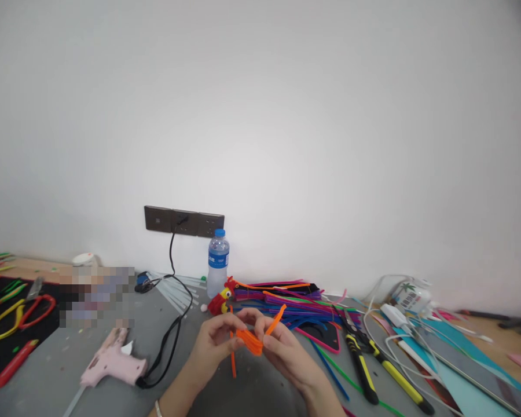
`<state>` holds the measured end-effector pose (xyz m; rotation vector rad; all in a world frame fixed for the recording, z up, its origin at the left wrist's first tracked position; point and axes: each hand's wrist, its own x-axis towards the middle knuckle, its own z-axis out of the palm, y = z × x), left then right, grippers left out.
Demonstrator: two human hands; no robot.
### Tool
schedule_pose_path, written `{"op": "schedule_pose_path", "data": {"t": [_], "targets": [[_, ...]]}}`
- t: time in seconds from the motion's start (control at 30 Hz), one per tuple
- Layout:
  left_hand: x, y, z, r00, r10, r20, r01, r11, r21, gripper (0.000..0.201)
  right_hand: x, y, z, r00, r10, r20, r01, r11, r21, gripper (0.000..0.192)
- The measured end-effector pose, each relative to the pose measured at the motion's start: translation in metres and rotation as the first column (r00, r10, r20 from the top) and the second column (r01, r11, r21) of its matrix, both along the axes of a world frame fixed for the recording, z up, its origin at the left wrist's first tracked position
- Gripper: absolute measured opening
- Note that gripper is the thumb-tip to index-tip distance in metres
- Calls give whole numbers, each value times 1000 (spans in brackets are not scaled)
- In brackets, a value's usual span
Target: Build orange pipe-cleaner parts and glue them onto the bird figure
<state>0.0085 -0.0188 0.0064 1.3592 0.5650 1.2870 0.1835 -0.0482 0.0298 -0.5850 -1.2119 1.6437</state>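
Between my two hands is an orange pipe cleaner (252, 343), folded into a flat, packed bundle with one loose end sticking up to the right. My left hand (219, 341) pinches the bundle's left side with thumb and fingers. On the other side, my right hand (282, 344) grips it near the loose end. A straight orange pipe cleaner (233, 365) shows just below my left fingers. Behind the hands stands a small red and yellow pipe-cleaner figure (223, 298) with a googly eye, beside piled colourful pipe cleaners (282, 301).
A pink glue gun (115, 362) lies left, its black cord running to the wall socket (184, 222). Near the wall stands a water bottle (217, 263). Yellow-black pliers (360, 365), a pink-edged phone (323, 336) and white cables (393, 347) lie right. Scissors (37, 313) lie far left.
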Motion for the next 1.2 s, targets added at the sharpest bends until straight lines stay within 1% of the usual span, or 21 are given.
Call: {"op": "schedule_pose_path", "data": {"t": [0.13,0.23,0.37,0.5,0.57,0.63,0.7,0.73,0.8,0.9,0.97,1.03,1.07,1.1,1.17,1.2], "targets": [[1,-3,1,997,-57,49,59,998,-34,23,-1,-2,2,1000,30,-6,-30,999,17,33],[2,-5,2,994,-93,51,96,993,-69,21,1,-2,1,998,58,-5,-58,998,27,32],[4,-8,4,995,-101,11,102,988,-118,28,3,-1,-1,998,56,4,-56,998,15,32],[4,-5,7,997,-77,-22,74,991,-109,33,3,0,-3,1000,2,16,-1,1000,-5,33],[4,-1,5,997,-76,2,76,991,-108,43,3,2,-3,999,-28,36,28,999,-18,31],[3,3,0,996,-79,31,82,990,-114,60,5,4,-3,996,-69,48,70,997,-23,29],[2,7,-7,995,-94,-32,89,987,-134,66,7,7,-5,989,-143,37,143,990,1,29],[2,8,-11,992,-82,-99,68,989,-132,62,8,8,-6,982,-188,28,187,982,18,29],[2,8,-17,957,-49,-286,21,995,-99,45,9,12,-10,960,-280,10,280,959,55,28],[3,5,-20,841,-6,-541,2,1000,-8,18,9,16,-16,929,-371,6,369,925,88,25],[3,3,-18,772,77,-631,-28,996,88,12,7,17,-18,920,-390,25,386,917,101,23],[3,3,-14,749,197,-633,-93,976,195,15,5,18,-18,914,-397,81,388,915,111,22],[3,3,-11,758,239,-606,-120,966,231,16,3,18,-18,907,-404,117,392,913,116,22],[2,4,-10,780,252,-573,-134,961,241,15,2,18,-18,898,-412,151,397,910,122,23],[2,5,-7,845,204,-494,-127,974,186,13,-1,19,-17,883,-423,201,405,905,130,25],[2,6,-7,877,166,-450,-115,984,139,18,-2,19,-17,880,-423,215,402,905,138,26]]}}
